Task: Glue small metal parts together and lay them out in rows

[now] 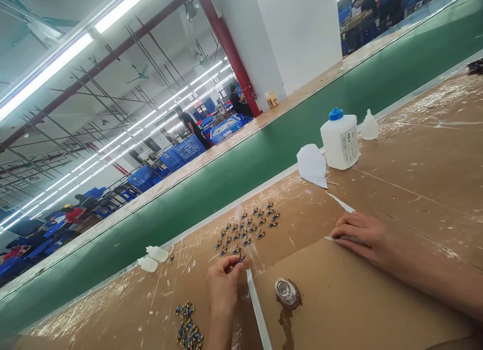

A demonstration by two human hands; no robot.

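My left hand (223, 282) is closed in a pinch on a small blue-and-dark figurine (242, 258), at the near edge of a loose group of similar figurines (247, 228) on the brown table. Their exact shape is too small to make out. A second, tighter cluster of figurines (188, 327) lies to the left of my left wrist. My right hand (360, 234) rests over a brown board (339, 289), its fingers pressed together on a thin pale pointed piece (329, 238) whose kind I cannot make out. Between my hands stands a small clear cup (287, 292) with a brown stain around it.
A white jug with a blue cap (339, 141), a small dropper bottle (369, 126) and a white paper piece (312, 164) stand beyond my right hand. Two small bottles (152, 259) lie at left. A green conveyor belt (226, 189) runs behind. Several people work far off.
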